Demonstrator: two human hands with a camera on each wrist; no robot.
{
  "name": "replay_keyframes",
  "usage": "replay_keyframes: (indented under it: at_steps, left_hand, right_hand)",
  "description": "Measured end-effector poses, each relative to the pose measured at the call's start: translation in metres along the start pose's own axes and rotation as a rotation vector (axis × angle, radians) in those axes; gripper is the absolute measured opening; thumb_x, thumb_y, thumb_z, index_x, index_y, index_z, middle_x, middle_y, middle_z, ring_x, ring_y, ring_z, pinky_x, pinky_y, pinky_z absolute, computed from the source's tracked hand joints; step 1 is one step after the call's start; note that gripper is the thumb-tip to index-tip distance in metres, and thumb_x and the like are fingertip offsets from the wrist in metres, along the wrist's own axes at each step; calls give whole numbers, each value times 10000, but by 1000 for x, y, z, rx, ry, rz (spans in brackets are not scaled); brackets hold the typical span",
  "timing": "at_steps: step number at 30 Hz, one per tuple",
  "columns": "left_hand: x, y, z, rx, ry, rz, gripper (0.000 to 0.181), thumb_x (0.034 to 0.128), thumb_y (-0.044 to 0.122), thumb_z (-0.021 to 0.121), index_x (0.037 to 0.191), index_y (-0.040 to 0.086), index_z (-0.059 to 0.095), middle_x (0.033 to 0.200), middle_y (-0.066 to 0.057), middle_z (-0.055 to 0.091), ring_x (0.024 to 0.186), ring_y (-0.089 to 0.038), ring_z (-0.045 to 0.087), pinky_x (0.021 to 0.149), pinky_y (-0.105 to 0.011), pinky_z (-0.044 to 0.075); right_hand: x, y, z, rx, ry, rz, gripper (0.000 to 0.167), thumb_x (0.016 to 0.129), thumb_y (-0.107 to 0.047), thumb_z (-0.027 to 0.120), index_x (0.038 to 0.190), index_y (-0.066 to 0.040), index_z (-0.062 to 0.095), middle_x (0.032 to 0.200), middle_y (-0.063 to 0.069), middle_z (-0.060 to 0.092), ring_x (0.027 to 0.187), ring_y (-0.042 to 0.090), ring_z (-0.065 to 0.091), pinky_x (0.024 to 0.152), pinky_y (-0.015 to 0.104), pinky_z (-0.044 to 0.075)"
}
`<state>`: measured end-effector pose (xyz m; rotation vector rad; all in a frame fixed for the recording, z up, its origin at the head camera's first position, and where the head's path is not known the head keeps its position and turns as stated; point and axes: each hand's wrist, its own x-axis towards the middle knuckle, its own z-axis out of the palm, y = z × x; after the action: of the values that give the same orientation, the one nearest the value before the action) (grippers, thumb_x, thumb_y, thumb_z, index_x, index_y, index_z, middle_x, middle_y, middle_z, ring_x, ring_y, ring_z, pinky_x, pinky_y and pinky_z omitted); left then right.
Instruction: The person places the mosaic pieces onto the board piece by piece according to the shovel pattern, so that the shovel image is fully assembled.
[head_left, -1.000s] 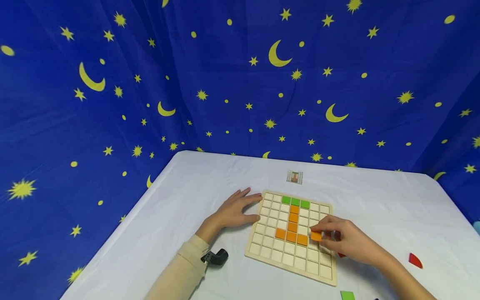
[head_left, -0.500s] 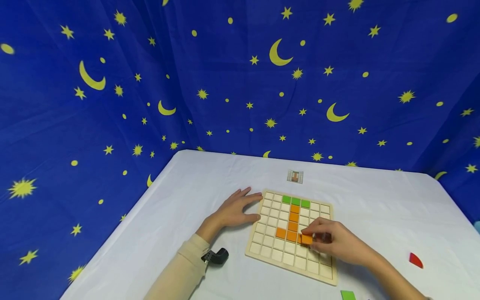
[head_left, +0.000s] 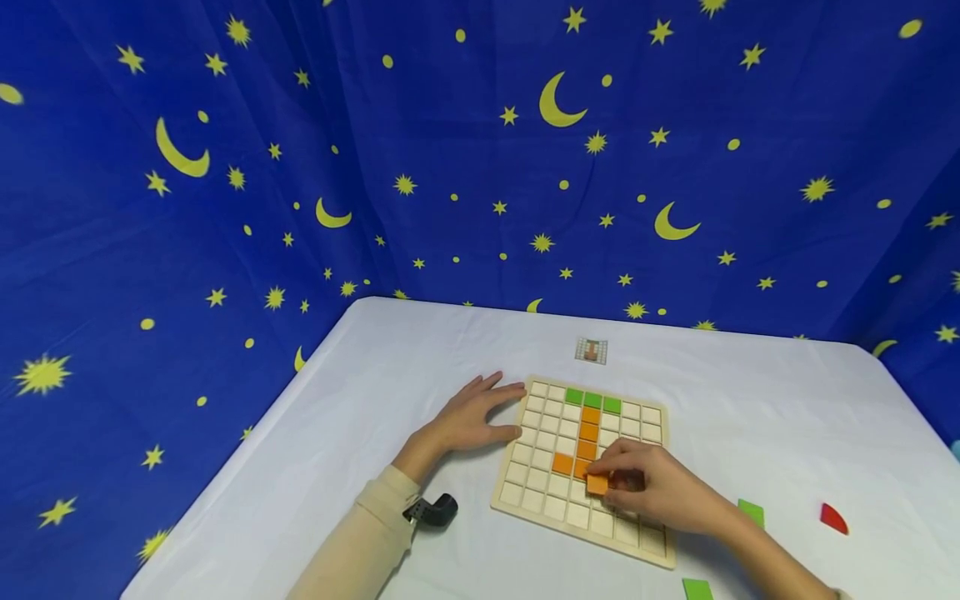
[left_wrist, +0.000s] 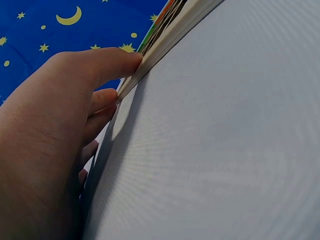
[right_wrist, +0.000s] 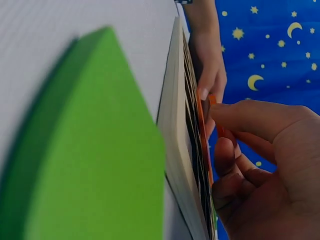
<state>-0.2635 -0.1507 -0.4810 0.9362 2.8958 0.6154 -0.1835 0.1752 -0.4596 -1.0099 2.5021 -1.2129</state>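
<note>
A wooden grid board (head_left: 555,507) lies on the white table, with green tiles (head_left: 592,401) in its far row and a column of orange tiles (head_left: 588,432) below them. Another orange tile (head_left: 562,464) sits left of the column's near end. My right hand (head_left: 660,483) pinches an orange tile (head_left: 597,484) over the board, just nearer than the column; in the right wrist view the pinched tile (right_wrist: 220,117) stands off the board's face. My left hand (head_left: 468,419) rests at the board's left edge, thumb and index finger touching it, also in the left wrist view (left_wrist: 65,105).
A small picture card (head_left: 591,351) lies beyond the board. Right of the board are a red quarter-round piece (head_left: 833,518) and green pieces (head_left: 697,590), one partly behind the right forearm. A black wrist device (head_left: 435,511) is at the left cuff. A star-patterned blue cloth (head_left: 450,125) hangs behind.
My right hand has moved left across the board with the orange tile, which now covers the area near the column's base. A green piece by the right forearm has come into view. My left hand stays.
</note>
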Motion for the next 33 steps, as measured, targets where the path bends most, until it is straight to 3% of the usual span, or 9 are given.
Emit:
replay_keyframes:
  at_steps: [12, 24, 33]
  left_hand:
    - [0, 1, 1, 0, -5, -2, 692, 874, 613, 550, 1467, 279, 424, 1500, 172, 333, 1446, -190, 129, 1173, -367, 57]
    - [0, 2, 0, -1, -7, -14, 690, 872, 605, 559, 1465, 280, 426, 1500, 167, 338, 1446, -186, 127, 1172, -364, 53]
    - [0, 2, 0, 3, 4, 16, 687, 879, 591, 555, 1463, 250, 434, 1503, 134, 351, 1445, -214, 138, 1174, -381, 65]
  right_hand:
    - [5, -3, 11, -35, -39, -74, 282, 847, -211, 755, 1125, -240, 718, 1031, -104, 626, 788, 100, 543, 629, 221, 478]
    - [7, -5, 13, -42, -37, -83, 261, 854, -227, 749, 1112, -244, 719, 992, -101, 629, 724, 84, 533, 584, 212, 470]
    - [10, -9, 12, -63, -40, -69, 247, 866, -251, 735, 1113, -260, 716, 983, -112, 610, 716, 86, 527, 584, 210, 460]
